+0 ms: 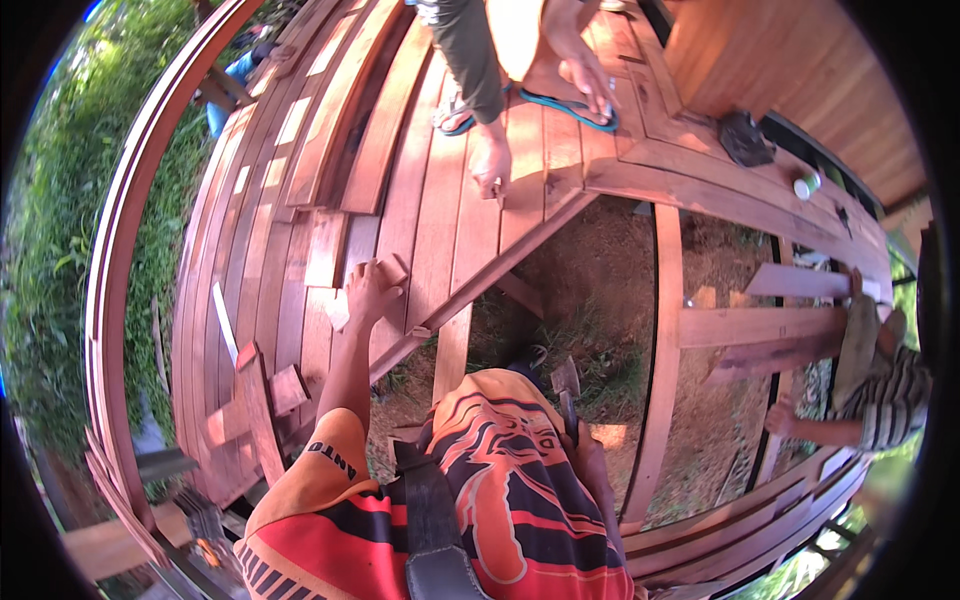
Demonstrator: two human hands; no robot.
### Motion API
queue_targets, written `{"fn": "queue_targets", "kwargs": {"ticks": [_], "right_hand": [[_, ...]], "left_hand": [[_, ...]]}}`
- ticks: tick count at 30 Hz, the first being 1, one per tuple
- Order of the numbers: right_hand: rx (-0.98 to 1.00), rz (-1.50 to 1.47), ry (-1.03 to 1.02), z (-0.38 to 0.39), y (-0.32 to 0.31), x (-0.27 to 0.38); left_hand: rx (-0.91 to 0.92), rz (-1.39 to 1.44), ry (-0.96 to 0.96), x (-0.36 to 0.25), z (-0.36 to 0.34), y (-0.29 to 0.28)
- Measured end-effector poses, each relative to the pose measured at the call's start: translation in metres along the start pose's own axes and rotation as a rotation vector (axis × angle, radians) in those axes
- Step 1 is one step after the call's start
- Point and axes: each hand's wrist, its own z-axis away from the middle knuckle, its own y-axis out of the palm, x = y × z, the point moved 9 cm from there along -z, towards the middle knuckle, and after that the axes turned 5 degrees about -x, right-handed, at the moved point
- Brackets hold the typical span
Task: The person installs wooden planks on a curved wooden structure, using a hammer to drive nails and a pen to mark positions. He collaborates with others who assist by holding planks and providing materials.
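Observation:
My left hand reaches forward onto the reddish wooden deck, its fingers around a small wood block lying across the boards. Low at my right side, my right hand grips a hammer, its metal head up over the open floor frame. My torso partly hides that hand. Across the deck, another person's hand reaches down to the boards with something small between the fingers, too small to name. That person's other hand hangs by a sandalled foot.
Between joists, the deck opens onto bare ground. Loose planks are stacked at the far left; offcuts lie nearer. At right, another person's hand touches the frame. A black bag and a small can stand far right.

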Motion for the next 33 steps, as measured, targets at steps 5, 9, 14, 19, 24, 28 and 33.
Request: {"fn": "queue_targets", "kwargs": {"ticks": [5,9,14,19,24,28,33], "right_hand": [[0.145,0.018,-0.188,-0.038,-0.018,0.053],[0.245,0.116,-0.092,-0.058,-0.021,0.067],[0.315,0.134,-0.165,-0.054,-0.029,0.082],[0.372,0.271,-0.17,-0.046,-0.019,0.058],[0.389,0.259,-0.1,-0.029,-0.007,0.042],[0.407,0.155,-0.162,-0.019,0.008,0.036],[0.444,0.211,-0.093,-0.011,0.026,0.039]], "left_hand": [[0.0,-0.015,0.144,-0.011,0.008,-0.01],[-0.236,0.105,0.212,-0.041,0.014,-0.077],[-0.698,0.551,0.08,-0.043,0.079,-0.184],[-1.026,1.221,-0.204,-0.003,0.152,-0.175],[-0.924,1.822,-0.604,0.075,0.183,-0.108],[-0.967,1.851,-0.6,0.112,0.195,-0.096],[-0.878,1.546,-0.624,0.067,0.155,-0.1]]}}
